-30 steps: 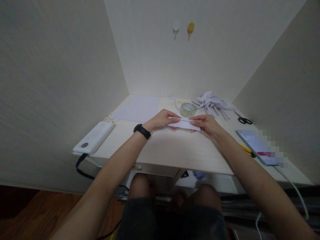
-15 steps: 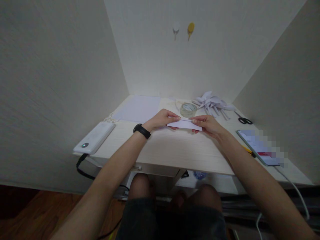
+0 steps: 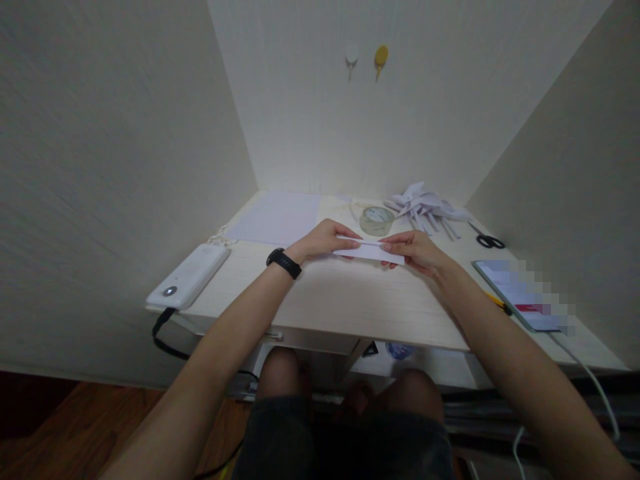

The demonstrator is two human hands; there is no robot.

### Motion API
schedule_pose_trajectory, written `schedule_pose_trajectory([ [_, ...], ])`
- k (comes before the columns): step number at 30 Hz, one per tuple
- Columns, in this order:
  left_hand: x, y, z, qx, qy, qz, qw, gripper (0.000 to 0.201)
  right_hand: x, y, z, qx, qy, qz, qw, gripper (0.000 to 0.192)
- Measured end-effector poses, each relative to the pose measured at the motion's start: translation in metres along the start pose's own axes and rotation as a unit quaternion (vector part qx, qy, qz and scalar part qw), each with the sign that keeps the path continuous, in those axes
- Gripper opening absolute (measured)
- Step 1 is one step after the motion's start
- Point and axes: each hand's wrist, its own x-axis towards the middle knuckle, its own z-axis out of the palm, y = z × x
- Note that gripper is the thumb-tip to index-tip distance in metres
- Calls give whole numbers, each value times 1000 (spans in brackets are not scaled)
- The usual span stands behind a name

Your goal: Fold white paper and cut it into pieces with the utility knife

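Note:
A small strip of white paper, with a narrow fold or roll along its far edge, is held level just above the white desk. My left hand pinches its left end, thumb on top and fingers behind and beneath. At the right end my right hand grips it the same way, its thumb lying on the folded edge. Parts of the fingers are hidden under the paper. Just beyond the hands is a roll of clear tape. Behind my right hand lie several folded paper pinwheels in a pile.
White paper sheets lie at the back left. A white power bank-like device with a black cable sits at the left edge. On the right are scissors, a tablet or phone with a white cable, and a yellow-and-black tool.
Both thumbs have shifted slightly along the paper's folded edge, and the strip has tilted a little. The things on the desk stay where they were.

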Motion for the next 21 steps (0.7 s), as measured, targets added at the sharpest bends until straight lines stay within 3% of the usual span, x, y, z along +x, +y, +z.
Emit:
schedule_pose_trajectory([
  [13, 4, -6, 3, -81, 17, -4, 997, 29, -1, -1, 0, 28, 15, -23, 999, 45],
  [21, 2, 2, 1, -4, 28, 14, 999, 24, 1, 0, -1, 19, 5, -28, 999, 49],
])
